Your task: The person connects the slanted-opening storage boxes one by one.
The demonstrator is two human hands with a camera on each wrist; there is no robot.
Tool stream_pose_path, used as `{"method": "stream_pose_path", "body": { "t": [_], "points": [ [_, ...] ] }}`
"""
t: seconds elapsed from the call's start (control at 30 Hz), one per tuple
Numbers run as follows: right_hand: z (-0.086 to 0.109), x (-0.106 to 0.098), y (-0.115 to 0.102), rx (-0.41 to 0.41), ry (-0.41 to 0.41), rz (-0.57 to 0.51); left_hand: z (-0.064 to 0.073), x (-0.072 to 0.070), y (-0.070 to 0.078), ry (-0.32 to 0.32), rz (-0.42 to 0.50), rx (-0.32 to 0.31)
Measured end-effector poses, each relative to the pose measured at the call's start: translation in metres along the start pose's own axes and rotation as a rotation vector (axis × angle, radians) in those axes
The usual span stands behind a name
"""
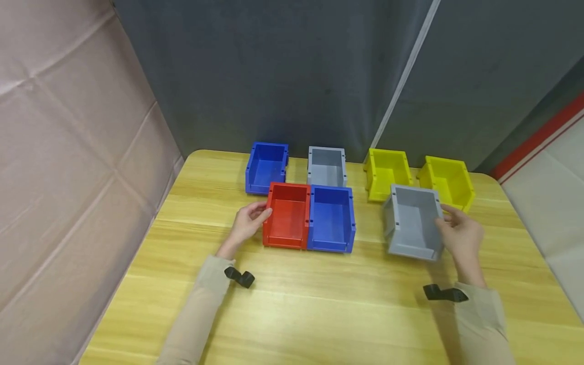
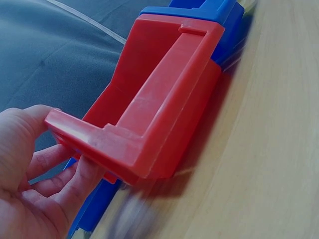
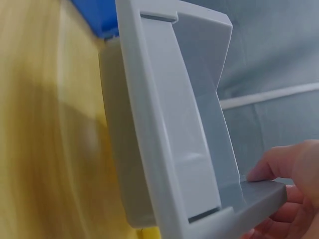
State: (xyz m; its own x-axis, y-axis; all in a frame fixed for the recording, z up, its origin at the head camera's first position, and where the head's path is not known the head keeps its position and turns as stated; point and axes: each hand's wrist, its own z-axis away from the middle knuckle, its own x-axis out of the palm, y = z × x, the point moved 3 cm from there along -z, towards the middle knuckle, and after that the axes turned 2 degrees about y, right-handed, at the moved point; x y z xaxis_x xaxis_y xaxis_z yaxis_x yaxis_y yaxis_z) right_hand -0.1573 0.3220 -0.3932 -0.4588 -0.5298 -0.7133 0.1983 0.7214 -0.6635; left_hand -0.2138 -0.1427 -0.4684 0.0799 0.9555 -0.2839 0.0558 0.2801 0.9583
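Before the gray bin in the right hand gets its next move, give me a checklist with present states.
1. Right hand gripping the front gray bin: ok, on its right wall.
2. Left hand gripping the red bin: ok, on its left wall.
3. Red bin beside the front blue bin: ok.
4. Gray bin against that blue bin: not ok, a gap separates them.
5. Gray bin resting on the table: cannot tell, perhaps lifted.
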Motion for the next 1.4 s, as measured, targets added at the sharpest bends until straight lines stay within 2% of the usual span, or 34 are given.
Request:
{"method": "stream_pose_path", "body": {
  "t": [0.37, 0.6, 0.83, 1.13, 1.4],
  "points": [
    [0.009, 0.014, -0.034, -0.112, -0.011, -0.08, 0.001, -0.001, 0.0, 0.009, 0.01, -0.027],
    [0.009, 0.024, -0.048, -0.182, -0.01, -0.132, 0.003, -0.002, -0.001, 0.016, 0.007, -0.006],
    [0.01, 0.03, -0.055, -0.188, -0.01, -0.132, 0.002, 0.0, -0.001, 0.006, 0.015, -0.015],
    [0.005, 0.034, -0.058, -0.151, -0.043, -0.09, 0.0, 0.0, 0.001, 0.007, 0.02, -0.008],
    [0.003, 0.032, -0.062, -0.177, -0.058, -0.063, 0.0, 0.0, 0.0, 0.012, 0.028, -0.008]
  ]
}}
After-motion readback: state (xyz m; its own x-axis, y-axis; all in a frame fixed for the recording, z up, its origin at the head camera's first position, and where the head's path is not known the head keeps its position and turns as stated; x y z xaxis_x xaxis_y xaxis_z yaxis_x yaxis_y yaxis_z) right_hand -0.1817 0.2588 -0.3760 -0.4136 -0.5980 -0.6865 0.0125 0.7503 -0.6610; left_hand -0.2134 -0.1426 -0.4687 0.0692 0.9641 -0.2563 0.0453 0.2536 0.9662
